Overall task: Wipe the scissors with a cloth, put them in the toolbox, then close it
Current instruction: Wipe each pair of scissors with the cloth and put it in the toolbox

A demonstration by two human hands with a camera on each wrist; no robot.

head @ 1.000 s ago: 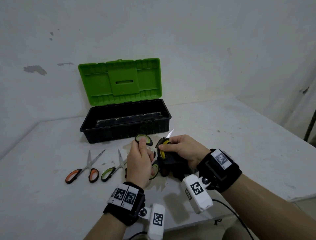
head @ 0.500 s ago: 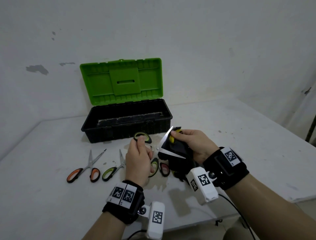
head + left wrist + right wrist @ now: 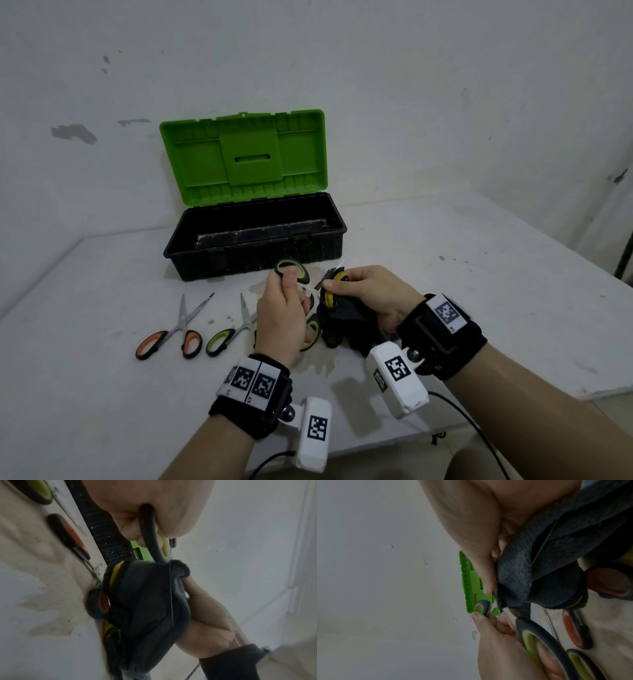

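Observation:
My left hand (image 3: 291,286) grips a pair of green-handled scissors (image 3: 291,269) by the handles, held above the table in front of the toolbox. My right hand (image 3: 334,284) pinches a dark grey cloth (image 3: 346,318) with a yellow edge around the blades. Only the blade tip (image 3: 339,265) pokes out past the cloth. In the left wrist view the thin blade edge (image 3: 171,595) runs through the folded cloth (image 3: 150,601). The right wrist view shows the cloth (image 3: 522,574) and the green handle (image 3: 532,639) close up. The black toolbox (image 3: 255,260) stands open with its green lid (image 3: 243,157) upright.
Orange-handled scissors (image 3: 171,337) and another green-handled pair (image 3: 227,334) lie on the white table (image 3: 85,377) to the left of my hands. One more orange handle (image 3: 332,339) shows under the cloth. The table's near edge is just below my wrists.
Half a second ago the spread blades stuck out left of the cloth. The right hand has since slid the cloth over them, so only the tip shows. The left hand has stayed put.

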